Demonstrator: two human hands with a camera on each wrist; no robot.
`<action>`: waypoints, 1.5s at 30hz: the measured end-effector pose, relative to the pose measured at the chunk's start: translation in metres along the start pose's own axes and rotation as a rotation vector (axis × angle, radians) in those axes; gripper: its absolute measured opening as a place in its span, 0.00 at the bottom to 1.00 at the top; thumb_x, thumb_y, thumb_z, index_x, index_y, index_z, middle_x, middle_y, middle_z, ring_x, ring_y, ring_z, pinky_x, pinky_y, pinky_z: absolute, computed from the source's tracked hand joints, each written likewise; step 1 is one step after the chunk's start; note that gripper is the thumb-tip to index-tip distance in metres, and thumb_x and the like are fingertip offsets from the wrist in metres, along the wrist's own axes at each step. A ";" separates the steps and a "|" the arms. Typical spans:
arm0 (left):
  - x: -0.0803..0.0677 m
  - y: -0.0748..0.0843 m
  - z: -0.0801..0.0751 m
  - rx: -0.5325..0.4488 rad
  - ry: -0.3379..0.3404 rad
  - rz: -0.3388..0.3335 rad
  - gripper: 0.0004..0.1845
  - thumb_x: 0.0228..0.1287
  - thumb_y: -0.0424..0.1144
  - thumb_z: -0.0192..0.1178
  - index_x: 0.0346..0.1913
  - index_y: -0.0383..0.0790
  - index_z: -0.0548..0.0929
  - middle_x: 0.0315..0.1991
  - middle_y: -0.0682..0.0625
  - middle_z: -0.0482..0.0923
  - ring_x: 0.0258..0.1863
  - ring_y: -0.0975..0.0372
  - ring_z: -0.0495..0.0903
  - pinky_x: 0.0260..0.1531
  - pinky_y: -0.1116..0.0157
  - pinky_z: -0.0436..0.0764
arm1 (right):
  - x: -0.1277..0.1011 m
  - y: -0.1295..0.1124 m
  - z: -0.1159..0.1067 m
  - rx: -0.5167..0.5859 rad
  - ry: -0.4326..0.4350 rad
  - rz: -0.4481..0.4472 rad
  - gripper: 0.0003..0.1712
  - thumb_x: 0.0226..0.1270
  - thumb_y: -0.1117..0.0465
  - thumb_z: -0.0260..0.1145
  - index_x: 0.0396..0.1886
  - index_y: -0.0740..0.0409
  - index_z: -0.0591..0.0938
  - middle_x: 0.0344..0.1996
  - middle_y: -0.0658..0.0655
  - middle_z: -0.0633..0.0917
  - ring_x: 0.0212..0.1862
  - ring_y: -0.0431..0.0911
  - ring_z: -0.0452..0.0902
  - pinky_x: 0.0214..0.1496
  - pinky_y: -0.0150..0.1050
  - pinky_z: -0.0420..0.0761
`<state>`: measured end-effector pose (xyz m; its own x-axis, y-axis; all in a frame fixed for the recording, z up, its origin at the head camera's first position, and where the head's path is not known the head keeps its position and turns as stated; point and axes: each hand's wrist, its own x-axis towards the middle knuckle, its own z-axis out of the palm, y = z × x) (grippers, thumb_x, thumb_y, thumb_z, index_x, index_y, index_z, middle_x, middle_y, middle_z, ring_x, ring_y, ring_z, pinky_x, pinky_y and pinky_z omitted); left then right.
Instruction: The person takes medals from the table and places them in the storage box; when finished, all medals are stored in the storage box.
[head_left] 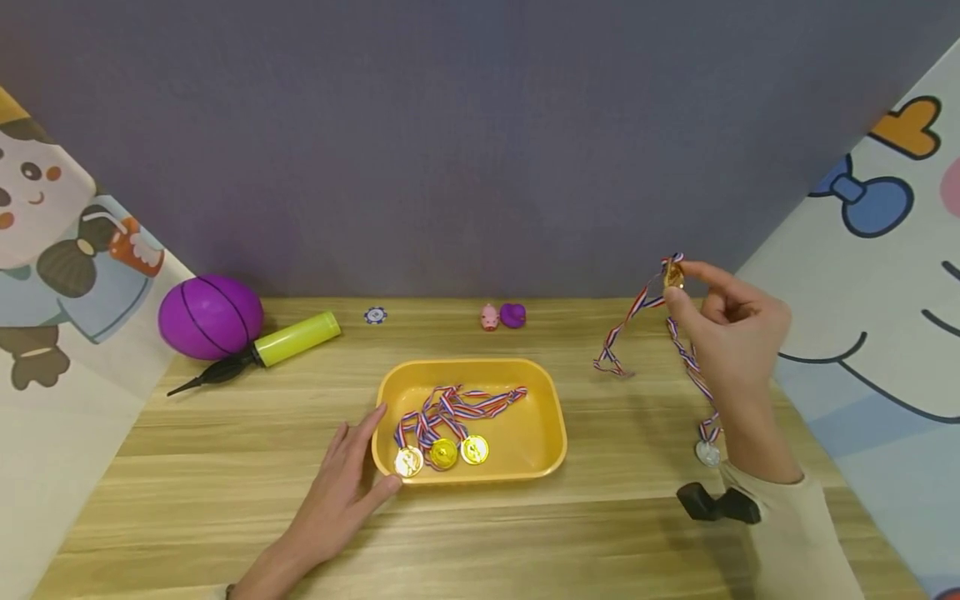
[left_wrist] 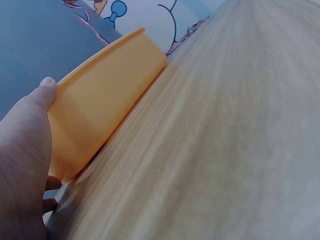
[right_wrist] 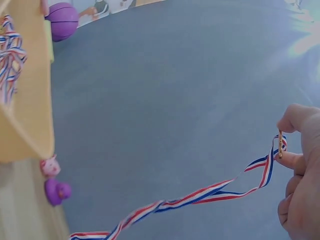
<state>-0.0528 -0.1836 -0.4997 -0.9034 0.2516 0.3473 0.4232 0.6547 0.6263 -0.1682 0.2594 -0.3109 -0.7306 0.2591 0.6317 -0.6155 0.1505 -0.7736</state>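
Note:
High above the right side of the table, my right hand (head_left: 738,333) pinches a gold medal (head_left: 673,275) between thumb and index finger. In the right wrist view the medal (right_wrist: 281,145) shows edge-on, its striped red, white and blue ribbon trailing down. My left hand (head_left: 341,483) rests against the left end of a yellow plastic tray (head_left: 525,477), fingers fairly straight, thumb at the near corner. Inside lie three gold medals (head_left: 443,454) with tangled striped ribbons (head_left: 450,407). A silver medal (head_left: 707,452) with its ribbon lies on the table beside my right forearm.
At the back left are a purple ball (head_left: 211,317) and a yellow-green hand pump (head_left: 296,340) with a black nozzle. Along the grey back wall lie a poker chip (head_left: 376,315), a pink pig toy (head_left: 489,317) and a purple duck (head_left: 513,315). Cartoon-printed panels flank the wooden table (head_left: 225,483).

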 end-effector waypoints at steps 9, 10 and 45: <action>0.000 0.000 0.001 0.003 0.004 0.004 0.50 0.78 0.50 0.67 0.92 0.51 0.51 0.86 0.39 0.64 0.82 0.39 0.67 0.89 0.58 0.38 | 0.020 -0.016 0.021 0.062 0.047 -0.078 0.14 0.60 0.79 0.76 0.47 0.79 0.91 0.13 0.47 0.55 0.19 0.39 0.43 0.23 0.35 0.42; 0.000 0.000 0.001 0.003 0.005 0.005 0.50 0.78 0.50 0.68 0.92 0.51 0.51 0.86 0.39 0.64 0.82 0.39 0.67 0.89 0.58 0.37 | 0.022 -0.018 0.023 0.076 0.050 -0.088 0.14 0.59 0.80 0.76 0.46 0.79 0.91 0.13 0.47 0.55 0.20 0.39 0.43 0.23 0.35 0.42; 0.000 -0.001 0.000 0.003 0.002 0.003 0.50 0.79 0.51 0.68 0.92 0.51 0.51 0.85 0.38 0.65 0.82 0.39 0.67 0.89 0.59 0.37 | 0.034 -0.088 0.084 0.296 -0.047 -0.279 0.22 0.52 0.71 0.86 0.43 0.83 0.90 0.15 0.48 0.56 0.21 0.38 0.49 0.27 0.29 0.44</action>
<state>-0.0535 -0.1840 -0.5008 -0.9018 0.2523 0.3507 0.4259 0.6557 0.6234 -0.1636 0.1745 -0.2176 -0.5319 0.2026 0.8222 -0.8455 -0.0737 -0.5289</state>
